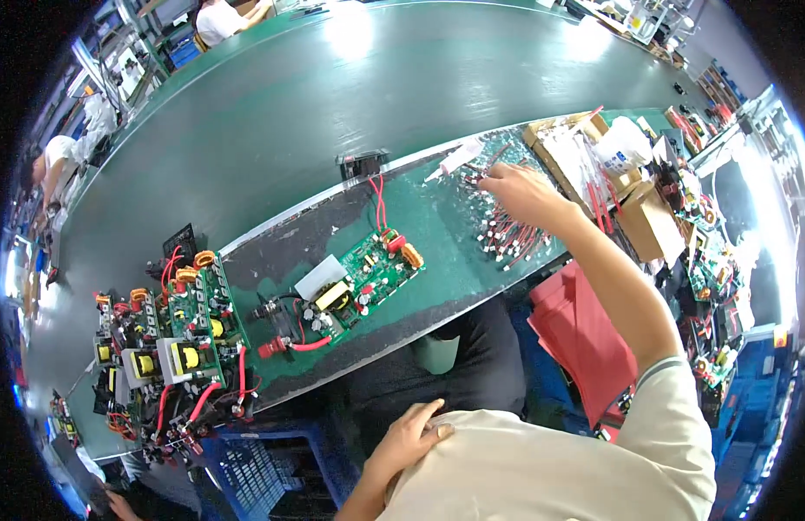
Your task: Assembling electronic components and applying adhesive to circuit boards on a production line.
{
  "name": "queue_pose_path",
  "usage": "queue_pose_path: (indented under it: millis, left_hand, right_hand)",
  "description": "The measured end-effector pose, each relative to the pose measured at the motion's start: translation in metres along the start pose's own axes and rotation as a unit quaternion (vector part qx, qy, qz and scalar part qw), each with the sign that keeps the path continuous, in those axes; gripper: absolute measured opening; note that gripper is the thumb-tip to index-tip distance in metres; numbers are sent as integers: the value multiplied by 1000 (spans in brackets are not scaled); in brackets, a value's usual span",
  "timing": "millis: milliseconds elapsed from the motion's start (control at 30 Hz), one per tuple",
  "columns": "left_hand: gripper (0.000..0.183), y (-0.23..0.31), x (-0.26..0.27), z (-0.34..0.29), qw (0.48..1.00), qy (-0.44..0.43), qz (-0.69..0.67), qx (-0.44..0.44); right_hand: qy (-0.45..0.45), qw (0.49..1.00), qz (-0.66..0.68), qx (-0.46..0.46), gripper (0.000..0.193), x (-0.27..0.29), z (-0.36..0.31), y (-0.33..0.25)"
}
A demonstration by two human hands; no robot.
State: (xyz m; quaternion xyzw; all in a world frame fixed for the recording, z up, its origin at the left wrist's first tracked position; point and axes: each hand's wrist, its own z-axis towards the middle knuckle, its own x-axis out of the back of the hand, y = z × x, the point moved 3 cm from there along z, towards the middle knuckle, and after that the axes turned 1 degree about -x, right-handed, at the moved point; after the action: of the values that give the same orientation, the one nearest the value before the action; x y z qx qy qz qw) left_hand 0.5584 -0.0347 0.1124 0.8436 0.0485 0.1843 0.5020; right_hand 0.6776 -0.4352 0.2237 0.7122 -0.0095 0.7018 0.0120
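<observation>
My right hand (522,191) reaches over a pile of short red and black connector cables (511,234) with small white plugs. Its fingers are drawn together at the pile's far side; whatever is between the fingertips is too small to make out. Beside it lies a white tube with a pointed nozzle (459,160). Low in front of my body, my left hand (409,443) rests near the shirt hem, thumb and forefinger apart, with nothing seen in it. A green circuit board (368,278) with red wires and a black fan lies flat on the bench (455,269), left of the pile.
Several assembled circuit boards (185,313) stand at the left end. Cardboard boxes (650,226) and a white bag (624,146) sit at the right. A wide green conveyor belt (272,130) runs beyond the bench. Red sheets (580,339) and a blue crate (263,473) are lower down.
</observation>
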Motion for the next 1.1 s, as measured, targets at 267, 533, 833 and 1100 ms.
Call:
queue_pose_path:
  millis: [267, 533, 833, 1100]
  left_hand:
    - [52, 20, 5, 24, 982, -76, 111, -133]
    - [48, 44, -2, 38, 990, -51, -90, -100]
    - [39, 65, 5, 53, 987, -14, -124, -100]
    - [27, 65, 45, 62, 967, 136, -193, -101]
  right_hand:
    - [136, 987, 78, -28, 22, -28, -1, 0]
    - [136, 960, 237, -57, 28, -23, -45, -5]
    - [261, 860, 413, -147, 14, -24, -33, 16]
    - [391, 538, 743, -75, 16, 59, -42, 35]
